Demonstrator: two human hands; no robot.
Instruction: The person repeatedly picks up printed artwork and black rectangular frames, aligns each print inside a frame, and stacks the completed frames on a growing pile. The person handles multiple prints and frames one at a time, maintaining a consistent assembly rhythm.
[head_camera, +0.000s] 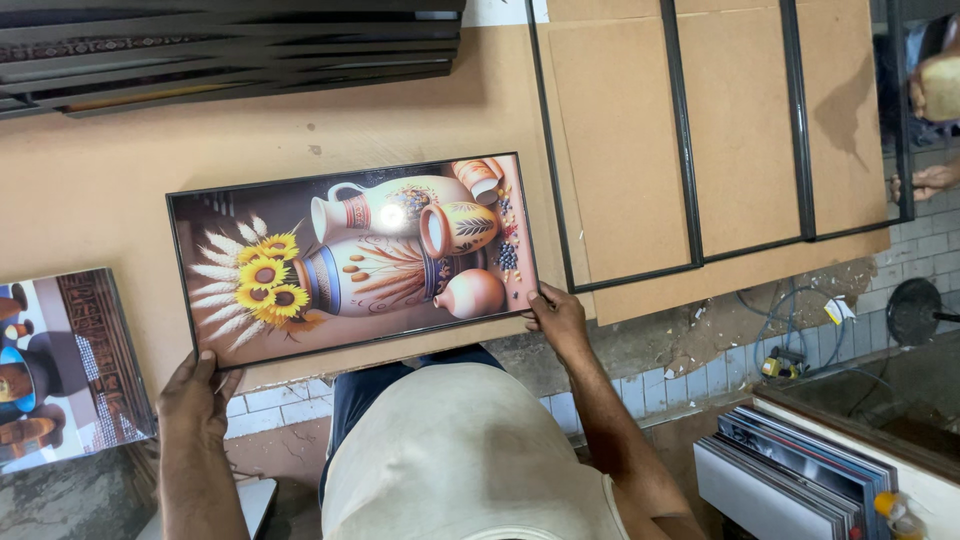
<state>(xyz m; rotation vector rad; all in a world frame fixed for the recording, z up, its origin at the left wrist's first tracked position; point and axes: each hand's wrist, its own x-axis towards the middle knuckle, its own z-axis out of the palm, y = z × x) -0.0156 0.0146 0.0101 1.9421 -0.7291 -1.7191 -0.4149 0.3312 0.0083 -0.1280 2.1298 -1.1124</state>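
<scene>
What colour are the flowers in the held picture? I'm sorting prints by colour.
Yellow with dark centres, on the left side of the framed picture, clearest in the head view.

This is a picture-framing workshop. A bare brown fibreboard worktable (420, 110) carries thin black frames backed with brown board (735, 130), a stack of dark frame mouldings (230, 50) lies at its far edge, and finished glossy prints (800, 475) are piled beside it.
</scene>
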